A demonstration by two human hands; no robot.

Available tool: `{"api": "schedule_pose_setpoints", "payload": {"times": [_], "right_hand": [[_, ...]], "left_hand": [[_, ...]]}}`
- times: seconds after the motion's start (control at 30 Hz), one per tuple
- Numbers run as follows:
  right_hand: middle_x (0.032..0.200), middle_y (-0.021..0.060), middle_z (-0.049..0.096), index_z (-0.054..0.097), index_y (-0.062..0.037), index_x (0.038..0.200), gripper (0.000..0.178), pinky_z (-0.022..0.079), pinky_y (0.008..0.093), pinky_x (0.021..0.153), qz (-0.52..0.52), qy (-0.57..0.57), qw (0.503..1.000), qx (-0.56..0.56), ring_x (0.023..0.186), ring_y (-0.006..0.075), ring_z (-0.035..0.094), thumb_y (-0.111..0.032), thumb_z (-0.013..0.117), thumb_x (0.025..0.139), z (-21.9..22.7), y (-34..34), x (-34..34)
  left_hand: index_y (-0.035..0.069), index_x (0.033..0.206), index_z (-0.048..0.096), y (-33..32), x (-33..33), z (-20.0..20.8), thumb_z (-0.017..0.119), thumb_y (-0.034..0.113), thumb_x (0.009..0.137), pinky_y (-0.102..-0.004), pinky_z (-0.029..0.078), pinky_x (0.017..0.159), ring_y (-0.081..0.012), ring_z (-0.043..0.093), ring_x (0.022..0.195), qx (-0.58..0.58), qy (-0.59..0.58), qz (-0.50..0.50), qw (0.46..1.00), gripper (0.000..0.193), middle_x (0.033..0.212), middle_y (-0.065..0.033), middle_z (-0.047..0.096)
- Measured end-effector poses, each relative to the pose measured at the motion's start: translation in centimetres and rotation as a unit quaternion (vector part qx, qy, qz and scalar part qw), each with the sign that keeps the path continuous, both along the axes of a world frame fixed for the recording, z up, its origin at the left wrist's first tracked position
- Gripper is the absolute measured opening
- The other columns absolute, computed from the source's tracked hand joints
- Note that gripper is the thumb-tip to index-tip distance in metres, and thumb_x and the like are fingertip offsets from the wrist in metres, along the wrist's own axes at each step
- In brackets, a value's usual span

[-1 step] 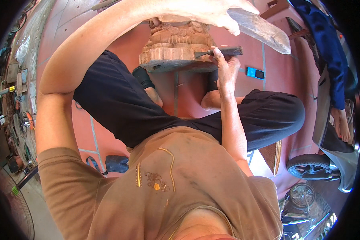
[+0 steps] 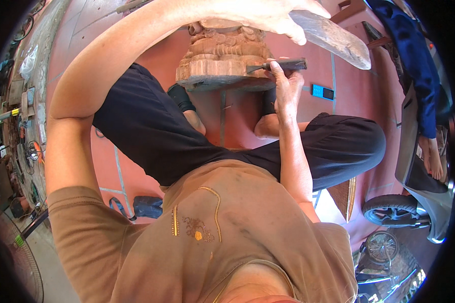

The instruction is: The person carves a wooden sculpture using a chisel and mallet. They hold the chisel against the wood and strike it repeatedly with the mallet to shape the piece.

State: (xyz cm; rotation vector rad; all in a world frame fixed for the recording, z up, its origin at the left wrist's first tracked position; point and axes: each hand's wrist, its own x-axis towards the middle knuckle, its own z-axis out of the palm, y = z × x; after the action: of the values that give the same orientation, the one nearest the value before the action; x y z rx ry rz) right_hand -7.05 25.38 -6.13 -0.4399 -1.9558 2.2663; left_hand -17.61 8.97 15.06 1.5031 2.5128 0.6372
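The carved reddish-brown wooden block (image 2: 222,60) sits just beyond your right hand (image 2: 284,83), which grips a dark-handled chisel (image 2: 280,65) against it, while your left hand (image 2: 268,15) clasps a flat grey wooden mallet (image 2: 333,38) above; a skewed blow could gouge it.

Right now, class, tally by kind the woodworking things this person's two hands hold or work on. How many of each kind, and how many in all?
Dark-handled metal chisel, in the right hand: 1
Flat grey wooden mallet, in the left hand: 1
Reddish-brown carved wooden block, under the chisel's tip: 1
Total: 3
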Motion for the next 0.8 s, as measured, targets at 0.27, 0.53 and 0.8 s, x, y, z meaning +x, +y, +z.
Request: {"api": "schedule_pose_setpoints", "payload": {"times": [0.27,0.53,0.8], "right_hand": [[0.099,0.0099,0.069,0.06,0.0028,0.112,0.023,0.061,0.0307,0.077,-0.035,0.032,0.999,-0.023,0.087,0.0164,0.069,-0.006,0.072,0.095,-0.3,0.4,-0.4],[0.102,0.0109,0.069,0.057,0.0031,0.116,0.026,0.061,0.0312,0.08,-0.024,0.038,0.999,0.03,0.091,0.0168,0.069,-0.007,0.071,0.097,-0.4,0.0,-0.4],[0.101,0.0106,0.069,0.058,0.0022,0.115,0.025,0.061,0.031,0.08,-0.029,0.049,0.998,0.023,0.089,0.0165,0.069,-0.008,0.072,0.096,-0.3,0.4,-0.4]], "left_hand": [[0.0,0.141,0.055,1.5,-0.5,-2.2,0.071,0.029,0.087,-0.05,0.055,0.087,-0.0438,0.068,0.1,-0.01,-0.056,-0.022,0.998,0.064,0.107,-0.0287,0.07],[0.003,0.139,0.056,1.4,-0.6,-1.8,0.071,0.028,0.086,-0.0512,0.054,0.084,-0.0443,0.069,0.095,-0.037,-0.005,-0.028,0.999,0.061,0.102,-0.0267,0.071],[0.004,0.141,0.056,1.3,-0.6,-1.2,0.071,0.029,0.086,-0.0508,0.054,0.085,-0.0436,0.069,0.094,0.018,-0.005,-0.015,1.0,0.062,0.101,-0.0262,0.072]]}}
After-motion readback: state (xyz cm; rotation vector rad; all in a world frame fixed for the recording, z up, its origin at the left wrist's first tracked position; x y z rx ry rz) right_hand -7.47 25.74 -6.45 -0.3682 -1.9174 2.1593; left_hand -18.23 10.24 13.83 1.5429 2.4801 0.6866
